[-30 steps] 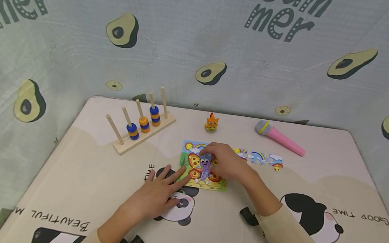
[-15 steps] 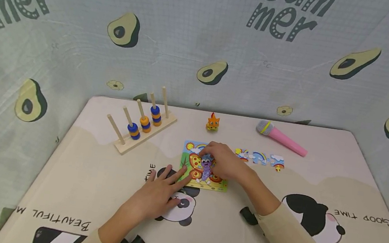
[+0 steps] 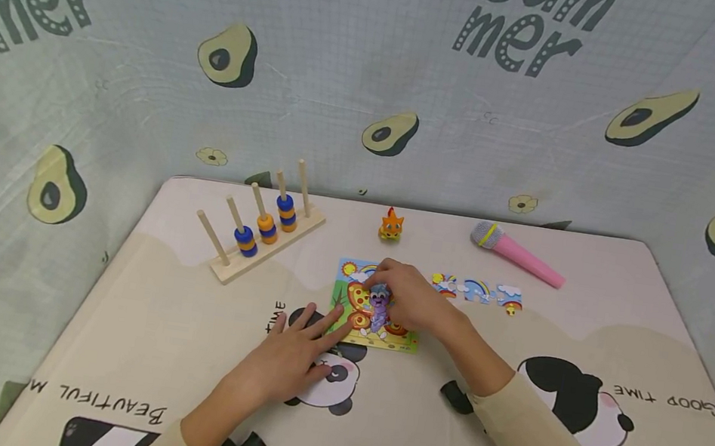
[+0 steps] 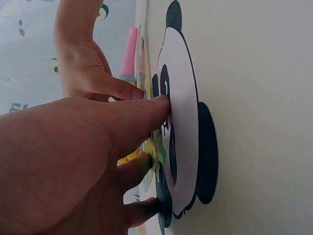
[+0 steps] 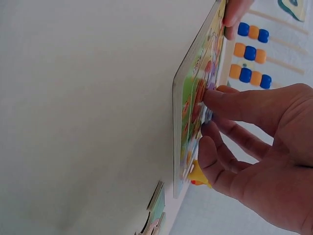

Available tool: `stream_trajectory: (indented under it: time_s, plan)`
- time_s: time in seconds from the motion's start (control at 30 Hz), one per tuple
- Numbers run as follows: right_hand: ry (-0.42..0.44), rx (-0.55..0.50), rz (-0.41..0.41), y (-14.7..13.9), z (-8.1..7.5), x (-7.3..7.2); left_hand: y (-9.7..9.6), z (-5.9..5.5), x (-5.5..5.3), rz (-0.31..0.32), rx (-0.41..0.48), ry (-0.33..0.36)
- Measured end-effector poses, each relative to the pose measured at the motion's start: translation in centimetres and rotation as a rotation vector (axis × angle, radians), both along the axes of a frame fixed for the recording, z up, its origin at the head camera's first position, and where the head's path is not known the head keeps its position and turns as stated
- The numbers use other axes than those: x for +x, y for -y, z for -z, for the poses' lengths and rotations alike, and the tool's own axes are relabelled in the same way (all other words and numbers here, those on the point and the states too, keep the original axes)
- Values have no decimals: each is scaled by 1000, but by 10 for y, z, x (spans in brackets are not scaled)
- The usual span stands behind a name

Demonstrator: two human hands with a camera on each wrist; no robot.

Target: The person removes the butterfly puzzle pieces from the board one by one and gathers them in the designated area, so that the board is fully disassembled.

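A butterfly jigsaw puzzle (image 3: 375, 338) lies flat on the tabletop in front of the person. The left hand (image 3: 289, 357) has its fingers spread, the fingertips resting on the puzzle's lower left edge and the thumb on the tablecloth. Over the puzzle's upper right part, the right hand (image 3: 414, 297) pinches a puzzle piece (image 5: 208, 115) with the purple-blue butterfly head between thumb and fingers, low against the board. This hand hides the puzzle's right side in the head view. Right of the puzzle lie three loose puzzle pieces (image 3: 477, 291) in a row.
Behind to the left stands a wooden peg abacus (image 3: 266, 247) with blue and orange beads. A small orange toy figure (image 3: 390, 225) stands behind the puzzle. Toward the back right lies a pink toy microphone (image 3: 521, 255). The printed tablecloth (image 3: 175, 350) covers the table.
The right fingertips have shifted very slightly at the butterfly's head. The left hand stays in place on the puzzle's edge, and the loose pieces lie as before.
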State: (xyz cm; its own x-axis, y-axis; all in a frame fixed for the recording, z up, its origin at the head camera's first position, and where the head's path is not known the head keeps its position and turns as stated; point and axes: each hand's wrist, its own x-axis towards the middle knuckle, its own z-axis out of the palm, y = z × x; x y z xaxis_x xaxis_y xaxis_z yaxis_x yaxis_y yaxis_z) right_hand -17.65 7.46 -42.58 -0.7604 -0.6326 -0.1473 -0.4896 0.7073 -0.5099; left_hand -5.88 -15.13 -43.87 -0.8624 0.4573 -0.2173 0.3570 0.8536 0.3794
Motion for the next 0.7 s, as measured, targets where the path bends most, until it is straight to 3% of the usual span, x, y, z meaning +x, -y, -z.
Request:
stream_trajectory:
  time_s: [0.7]
  plan:
    - [-7, -4, -6, 0, -5, 1, 0, -1, 1, -4, 0, 5]
